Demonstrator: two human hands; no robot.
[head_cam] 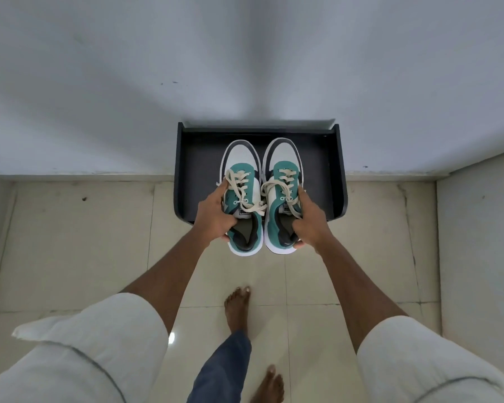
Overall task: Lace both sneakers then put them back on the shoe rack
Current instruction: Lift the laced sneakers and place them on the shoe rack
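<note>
Gripping laced teal-and-white sneakers side by side over black shoe rack (186, 170): left hand (216, 212) fingers around left sneaker (242, 196); right hand (310, 219) likewise, right sneaker (282, 193).

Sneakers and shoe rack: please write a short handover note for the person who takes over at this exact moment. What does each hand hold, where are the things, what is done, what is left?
Left hand: grips the outer side of the left teal, white and grey sneaker.
Right hand: grips the outer side of the matching right sneaker.
Position: both sneakers are held side by side, toes toward the wall, over the black shoe rack; heels overhang its front edge. Whether the soles touch the shelf cannot be told.
Done: cream laces are threaded on both shoes.
Left: set both sneakers fully on the rack and let go.
</note>
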